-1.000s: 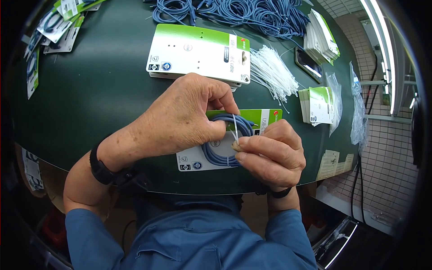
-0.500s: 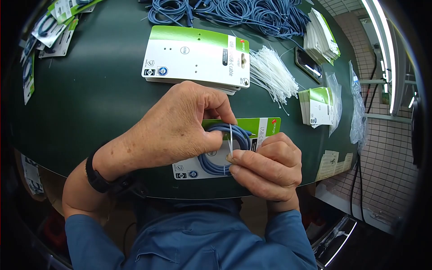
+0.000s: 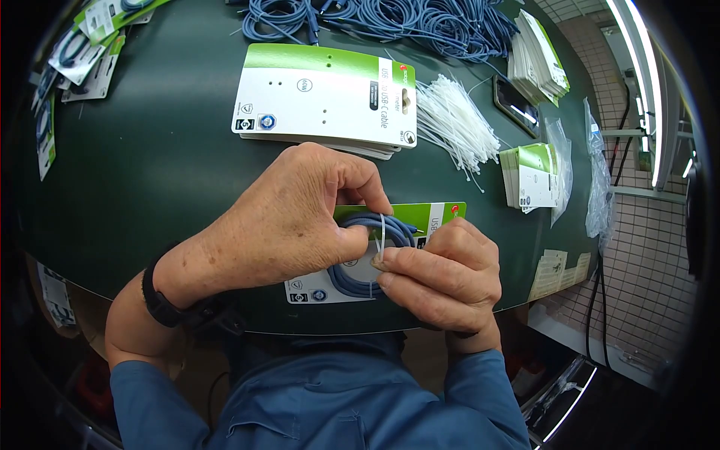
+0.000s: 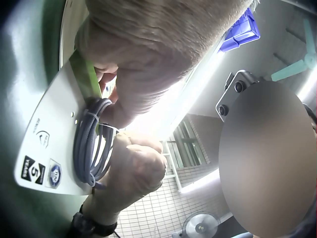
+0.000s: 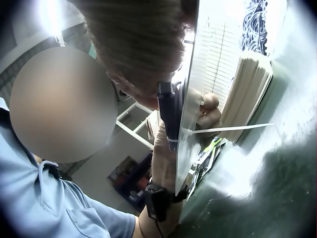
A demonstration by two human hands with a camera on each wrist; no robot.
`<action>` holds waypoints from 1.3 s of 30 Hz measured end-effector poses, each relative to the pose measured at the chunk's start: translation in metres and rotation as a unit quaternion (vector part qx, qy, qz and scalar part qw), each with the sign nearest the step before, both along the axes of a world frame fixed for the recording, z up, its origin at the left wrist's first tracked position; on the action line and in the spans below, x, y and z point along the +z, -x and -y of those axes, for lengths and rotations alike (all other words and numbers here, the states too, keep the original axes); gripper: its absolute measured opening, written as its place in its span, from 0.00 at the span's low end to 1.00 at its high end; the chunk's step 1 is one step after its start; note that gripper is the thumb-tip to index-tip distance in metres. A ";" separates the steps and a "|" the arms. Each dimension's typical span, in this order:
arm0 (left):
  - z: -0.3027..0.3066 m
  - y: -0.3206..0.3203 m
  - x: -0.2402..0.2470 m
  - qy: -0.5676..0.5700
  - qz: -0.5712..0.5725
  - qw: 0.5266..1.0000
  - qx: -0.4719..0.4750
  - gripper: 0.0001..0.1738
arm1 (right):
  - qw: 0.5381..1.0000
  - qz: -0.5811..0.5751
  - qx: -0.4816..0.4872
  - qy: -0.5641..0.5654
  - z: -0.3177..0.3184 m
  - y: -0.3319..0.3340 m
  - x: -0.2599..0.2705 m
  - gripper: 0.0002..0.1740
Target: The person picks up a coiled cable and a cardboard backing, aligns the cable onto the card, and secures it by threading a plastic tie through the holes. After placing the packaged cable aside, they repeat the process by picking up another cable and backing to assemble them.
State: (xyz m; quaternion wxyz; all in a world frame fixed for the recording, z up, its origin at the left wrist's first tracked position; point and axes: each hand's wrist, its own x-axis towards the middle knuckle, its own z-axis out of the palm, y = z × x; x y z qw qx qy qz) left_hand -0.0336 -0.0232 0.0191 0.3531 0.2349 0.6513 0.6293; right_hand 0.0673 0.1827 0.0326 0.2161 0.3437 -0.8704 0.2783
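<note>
A coiled blue cable (image 3: 352,281) lies against a green and white card (image 3: 307,291), which the hands hold above the table's near part. My left hand (image 3: 289,217) grips the card and coil at the upper left, thumb in front, other fingers partly hidden behind. With thumb and forefinger my right hand (image 3: 446,277) pinches a white cable tie (image 3: 382,234) that loops over the top of the coil. A second tie (image 3: 371,289) crosses the coil's lower part. In the right wrist view a tie tail (image 5: 237,128) sticks out from the card's back.
Behind the hands lies a stack of cards (image 3: 315,94), with loose white ties (image 3: 457,124) to its right. Blue cables (image 3: 390,19) line the far edge. Carded cables (image 3: 82,52) lie far left; a phone (image 3: 516,105), more card stacks (image 3: 536,176) and plastic bags (image 3: 596,180) are at right.
Both hands, with the card and coil, have moved slightly left and toward the body. The grip of each hand looks much the same.
</note>
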 end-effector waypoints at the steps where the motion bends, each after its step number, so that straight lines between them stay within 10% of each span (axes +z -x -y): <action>1: 0.000 0.000 0.000 -0.002 0.001 1.000 0.000 0.10 | 1.000 0.003 0.002 -0.001 0.000 0.000 0.001 0.14; 39: -0.003 -0.002 0.000 0.009 0.000 0.998 -0.061 0.11 | 0.996 0.068 -0.003 -0.050 0.000 0.004 0.011 0.13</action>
